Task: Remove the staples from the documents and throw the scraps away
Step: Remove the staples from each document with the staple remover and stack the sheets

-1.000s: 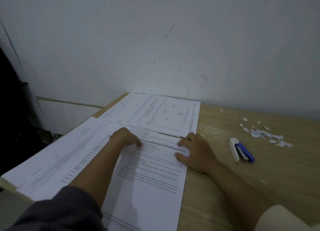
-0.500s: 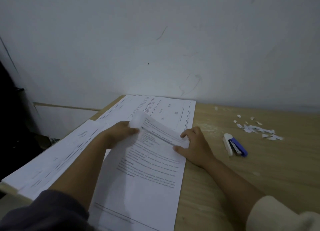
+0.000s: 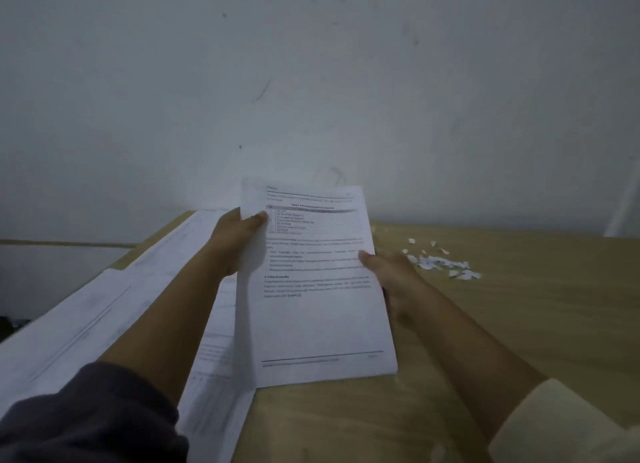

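A white printed document (image 3: 322, 317) is lifted off the wooden table (image 3: 519, 324) and tilted up toward the camera. My left hand (image 3: 235, 240) pinches its upper left corner, thumb on the front. My right hand (image 3: 391, 272) grips its right edge about halfway down, thumb on the page. More printed documents (image 3: 114, 306) lie spread on the table to the left and under the raised one. A small heap of torn white paper scraps (image 3: 440, 261) lies on the table to the right of my right hand. No staple can be made out.
A plain white wall (image 3: 311, 81) stands close behind the table. The table's left edge runs diagonally under the spread papers, with a dark gap beyond it at the far left. The stapler seen earlier is out of sight behind my right hand and the page.
The document lay flat under both hands; my left hand peeled up its top left corner, and now both hands hold it raised off the table. The camera tilted down slightly.
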